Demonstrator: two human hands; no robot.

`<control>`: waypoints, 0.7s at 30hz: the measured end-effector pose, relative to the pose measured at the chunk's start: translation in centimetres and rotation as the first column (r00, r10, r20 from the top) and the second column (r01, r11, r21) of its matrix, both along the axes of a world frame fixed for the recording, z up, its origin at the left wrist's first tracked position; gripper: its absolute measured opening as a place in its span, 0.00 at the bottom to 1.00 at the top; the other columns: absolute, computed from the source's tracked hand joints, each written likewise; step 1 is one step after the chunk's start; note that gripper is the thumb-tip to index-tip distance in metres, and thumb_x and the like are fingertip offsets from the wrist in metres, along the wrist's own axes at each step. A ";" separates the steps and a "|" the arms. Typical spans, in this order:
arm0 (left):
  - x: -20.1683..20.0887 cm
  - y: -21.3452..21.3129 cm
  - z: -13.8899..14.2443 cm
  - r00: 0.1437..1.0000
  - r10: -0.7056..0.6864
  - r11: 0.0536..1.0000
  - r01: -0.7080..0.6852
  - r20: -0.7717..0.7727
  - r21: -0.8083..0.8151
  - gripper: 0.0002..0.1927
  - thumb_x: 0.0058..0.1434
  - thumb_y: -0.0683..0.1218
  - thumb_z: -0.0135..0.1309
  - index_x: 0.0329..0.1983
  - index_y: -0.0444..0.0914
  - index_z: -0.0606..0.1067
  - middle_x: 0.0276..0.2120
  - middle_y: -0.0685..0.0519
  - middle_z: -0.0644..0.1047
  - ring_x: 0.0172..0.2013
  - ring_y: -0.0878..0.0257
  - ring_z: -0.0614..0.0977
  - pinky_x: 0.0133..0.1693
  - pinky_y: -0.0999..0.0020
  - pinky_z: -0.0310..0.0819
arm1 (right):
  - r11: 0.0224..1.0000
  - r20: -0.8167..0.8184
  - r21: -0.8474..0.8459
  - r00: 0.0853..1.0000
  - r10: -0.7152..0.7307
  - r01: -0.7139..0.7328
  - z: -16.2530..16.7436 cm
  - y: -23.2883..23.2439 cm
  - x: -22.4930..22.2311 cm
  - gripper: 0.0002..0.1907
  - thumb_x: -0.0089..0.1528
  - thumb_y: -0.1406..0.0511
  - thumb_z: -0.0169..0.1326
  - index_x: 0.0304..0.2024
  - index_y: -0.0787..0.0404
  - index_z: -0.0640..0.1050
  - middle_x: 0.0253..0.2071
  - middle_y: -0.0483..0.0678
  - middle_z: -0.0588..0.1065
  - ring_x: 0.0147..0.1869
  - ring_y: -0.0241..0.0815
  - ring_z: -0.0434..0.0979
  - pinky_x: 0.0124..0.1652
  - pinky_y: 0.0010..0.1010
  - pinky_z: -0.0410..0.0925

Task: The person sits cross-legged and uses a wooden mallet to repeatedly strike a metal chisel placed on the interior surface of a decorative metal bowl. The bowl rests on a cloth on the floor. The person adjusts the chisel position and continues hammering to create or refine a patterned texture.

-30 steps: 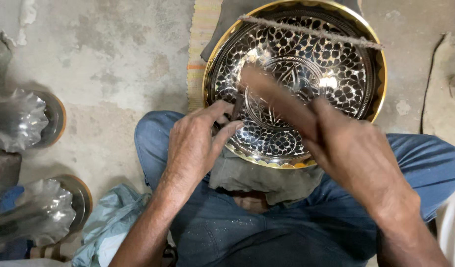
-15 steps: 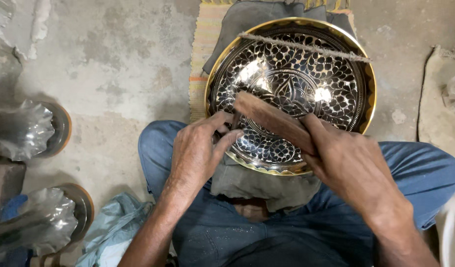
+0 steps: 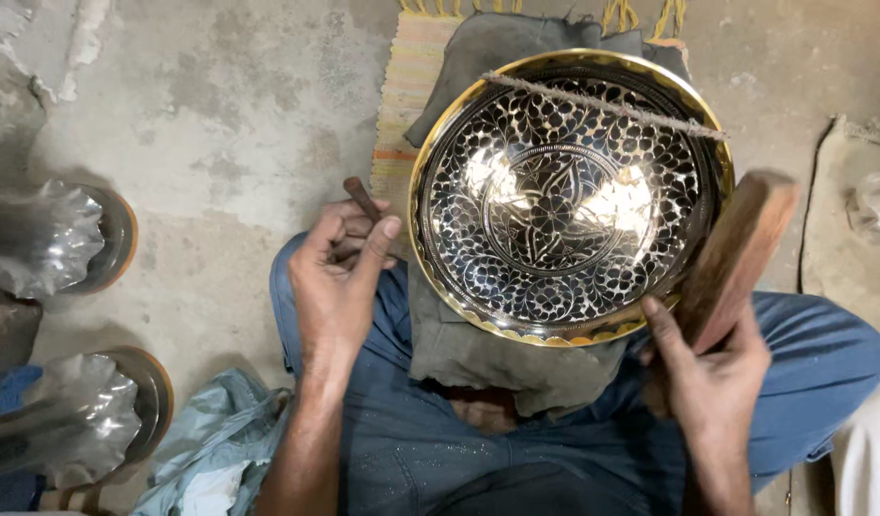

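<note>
Brass, engraved with a dense black-and-silver leaf and flower pattern, forms the large round bowl (image 3: 569, 196) that rests tilted against a person's lap, seen from a head-worn camera looking down. The bowl sits on a grey-green cloth (image 3: 497, 354) draped over the person's blue trousers (image 3: 411, 440), with its far rim over a dark cloth and a striped woven mat (image 3: 407, 115) on the concrete floor (image 3: 220, 105). A length of rough twine (image 3: 602, 105) stretches across the upper part of the bowl, from rim to rim.

The left hand (image 3: 340, 277), just left of the bowl's rim, is closed around a thin dark tool (image 3: 362, 198) whose end pokes out above the fingers; the thumb is raised alongside. The tool's tip is clear of the bowl. The right hand (image 3: 712, 368) grips the lower end of a wooden block (image 3: 736, 253), which is lifted at an angle beside the bowl's right edge and looks slightly blurred.

At the left edge of the frame, two round brass-rimmed pieces wrapped in crinkled clear plastic (image 3: 48, 239) lie on the floor, well apart from the hands. A pale blue cloth (image 3: 211, 449) lies bunched near the person's left knee, and a beige mat (image 3: 846, 220) lies at the right.
</note>
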State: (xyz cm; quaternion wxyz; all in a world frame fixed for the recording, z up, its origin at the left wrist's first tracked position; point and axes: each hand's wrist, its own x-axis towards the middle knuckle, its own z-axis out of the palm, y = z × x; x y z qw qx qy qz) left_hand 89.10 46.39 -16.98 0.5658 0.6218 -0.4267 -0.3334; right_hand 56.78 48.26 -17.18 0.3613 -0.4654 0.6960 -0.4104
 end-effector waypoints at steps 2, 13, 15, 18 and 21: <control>-0.5 -0.4 0.4 1.000 0.015 1.000 -0.015 0.009 0.006 0.13 0.65 0.44 0.62 0.49 0.34 0.78 0.41 0.54 0.84 0.32 0.71 0.82 0.32 0.73 0.84 | 0.989 0.032 -0.142 0.998 0.056 -0.051 -1.0 0.1 0.0 0.18 0.65 0.70 0.61 0.55 0.66 0.72 0.39 0.47 0.78 0.37 0.35 0.77 0.38 0.25 0.71; -1.0 2.0 -1.1 0.971 -0.233 0.953 0.238 -0.049 0.187 0.10 0.62 0.42 0.63 0.44 0.34 0.79 0.33 0.53 0.83 0.30 0.70 0.82 0.32 0.74 0.81 | 0.906 -0.219 -0.355 0.963 0.158 -0.229 2.7 -8.2 -2.8 0.13 0.67 0.70 0.62 0.49 0.67 0.72 0.41 0.45 0.76 0.43 0.31 0.74 0.45 0.23 0.68; -1.1 2.7 -1.8 0.976 -0.186 0.966 0.202 -0.113 0.161 0.10 0.62 0.41 0.62 0.45 0.33 0.78 0.34 0.53 0.83 0.31 0.70 0.82 0.34 0.74 0.81 | 0.905 -0.359 -0.345 0.926 0.118 -0.249 3.6 -8.9 -2.5 0.15 0.65 0.70 0.62 0.51 0.67 0.72 0.42 0.45 0.75 0.44 0.32 0.74 0.45 0.25 0.68; -1.0 3.0 -2.3 0.986 -0.059 0.993 0.074 -0.156 0.090 0.11 0.64 0.40 0.61 0.48 0.32 0.77 0.33 0.51 0.82 0.32 0.69 0.83 0.34 0.74 0.81 | 0.878 -0.399 -0.365 0.904 0.154 -0.311 4.7 -9.1 -1.9 0.15 0.64 0.71 0.62 0.51 0.67 0.73 0.43 0.46 0.76 0.45 0.33 0.74 0.47 0.25 0.69; -1.0 2.9 -2.0 0.989 0.028 1.000 -0.029 -0.143 -0.009 0.12 0.65 0.39 0.60 0.51 0.31 0.75 0.34 0.50 0.83 0.34 0.67 0.84 0.37 0.74 0.81 | 0.871 -0.376 -0.360 0.906 0.192 -0.334 5.3 -9.1 -1.6 0.13 0.66 0.71 0.61 0.49 0.68 0.72 0.41 0.46 0.77 0.46 0.34 0.76 0.49 0.25 0.70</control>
